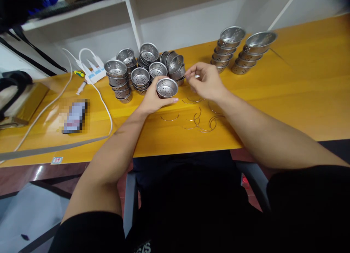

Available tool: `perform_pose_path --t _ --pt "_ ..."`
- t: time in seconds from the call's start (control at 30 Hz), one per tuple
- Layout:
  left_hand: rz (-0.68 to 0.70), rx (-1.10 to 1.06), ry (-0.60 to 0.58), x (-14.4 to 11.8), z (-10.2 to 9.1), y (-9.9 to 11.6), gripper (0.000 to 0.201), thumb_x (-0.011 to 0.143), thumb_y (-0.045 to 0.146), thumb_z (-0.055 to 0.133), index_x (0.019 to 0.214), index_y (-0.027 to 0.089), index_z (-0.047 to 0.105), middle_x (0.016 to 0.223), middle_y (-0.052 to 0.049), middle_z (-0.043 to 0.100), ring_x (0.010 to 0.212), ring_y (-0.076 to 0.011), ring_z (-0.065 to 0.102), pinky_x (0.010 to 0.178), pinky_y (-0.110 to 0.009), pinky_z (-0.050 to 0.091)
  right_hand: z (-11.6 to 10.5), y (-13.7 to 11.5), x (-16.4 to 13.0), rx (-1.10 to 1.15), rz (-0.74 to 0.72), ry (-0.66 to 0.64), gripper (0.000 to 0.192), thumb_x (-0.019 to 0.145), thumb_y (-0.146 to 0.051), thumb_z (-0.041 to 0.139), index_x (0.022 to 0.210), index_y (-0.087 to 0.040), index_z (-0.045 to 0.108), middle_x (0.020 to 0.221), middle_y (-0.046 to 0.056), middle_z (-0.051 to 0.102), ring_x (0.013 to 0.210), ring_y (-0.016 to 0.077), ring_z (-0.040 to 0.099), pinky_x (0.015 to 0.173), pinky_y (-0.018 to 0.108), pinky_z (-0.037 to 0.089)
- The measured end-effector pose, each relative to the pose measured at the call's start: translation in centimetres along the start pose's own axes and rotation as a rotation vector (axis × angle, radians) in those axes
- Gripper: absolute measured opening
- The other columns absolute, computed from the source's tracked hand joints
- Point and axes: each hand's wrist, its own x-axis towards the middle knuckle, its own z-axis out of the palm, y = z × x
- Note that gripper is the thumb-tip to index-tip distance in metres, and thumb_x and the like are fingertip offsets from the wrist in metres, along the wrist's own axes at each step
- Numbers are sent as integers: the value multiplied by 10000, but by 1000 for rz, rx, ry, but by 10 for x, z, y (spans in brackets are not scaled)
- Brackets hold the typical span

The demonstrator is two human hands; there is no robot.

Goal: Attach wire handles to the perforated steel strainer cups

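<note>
Over the yellow wooden table (pixel 287 100), clasping a round perforated silver metal cup (pixel 167 88) in the left hand (pixel 151 99) — pinching fingers of the right hand (pixel 206 81) narrowly, cannot tell whether around anything.

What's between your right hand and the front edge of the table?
In the head view, several thin curved wires lie between the right hand and the front edge of the yellow table.

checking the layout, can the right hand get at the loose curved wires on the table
Likely yes: the right hand is close by, and most of the curved wires lie uncovered on the table, with nothing visible between.
</note>
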Motion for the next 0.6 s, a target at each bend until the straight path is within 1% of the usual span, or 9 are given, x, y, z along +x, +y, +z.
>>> perform_pose_path --t 0.07,0.13,0.2,0.3,0.4,0.47,0.53,0.6 --pt "29 -4 -4 1 0 -4 1291 771 976 1131 1741 294 621 1655 -168 781 1607 -457 798 1469 -724 628 -3 -3 -3 -2 -27 -56 916 1115 -1056 643 1535 -265 831 1239 225 862 1047 422 818 936 639 752" --pt "44 -10 -7 2 1 -11 1269 807 979 1105 1757 302 604 1707 -178 747 1667 -466 760 1496 -726 600 -4 -6 -6 4 -60 -93 930 1105 -1083 627 1518 -276 831 1177 210 844 1057 424 805 957 639 736" --pt "36 -24 -8 4 4 -19 1232 858 976 1064 1771 310 576 1733 -182 718 1703 -469 730 1505 -727 588 -4 -8 -6 2 -71 -98 924 1102 -1100 609 1507 -298 823 1149 192 837 1078 421 800 989 636 728" --pt "15 -44 1 4 6 -26 1203 914 957 1016 1807 323 518 1718 -180 704 1699 -466 728 1484 -734 605 -4 -10 -6 11 -37 -64 896 1083 -1088 657 1503 -313 818 1119 175 836 1099 425 803 1032 644 729" --pt "11 -25 2 2 5 -18 1213 888 955 1040 1789 301 557 1664 -184 733 1678 -477 739 1469 -757 612 -6 -11 -6 10 13 -13 932 1077 -1092 680 1572 -311 805 1126 183 851 1125 452 826 1009 656 729" --pt "1 -6 -3 1 3 -8 1232 829 980 1078 1744 291 626 1604 -172 776 1652 -480 759 1463 -764 616 -7 -10 -6 12 39 7 993 1073 -1124 664 1646 -320 773 1193 196 878 1141 464 845 974 645 730" --pt "-2 -8 3 1 2 3 1247 746 1028 1104 1655 276 699 1550 -161 814 1592 -471 799 1454 -759 630 -7 -9 -6 31 41 1 1045 1061 -1156 649 1698 -333 736 1285 205 896 1122 454 862 937 625 734" --pt "-8 -22 20 1 1 9 1258 679 1074 1108 1563 257 740 1519 -159 841 1522 -453 834 1442 -751 649 -6 -6 -5 56 22 -18 1061 1059 -1171 635 1717 -342 717 1343 204 902 1083 434 873 908 615 743"
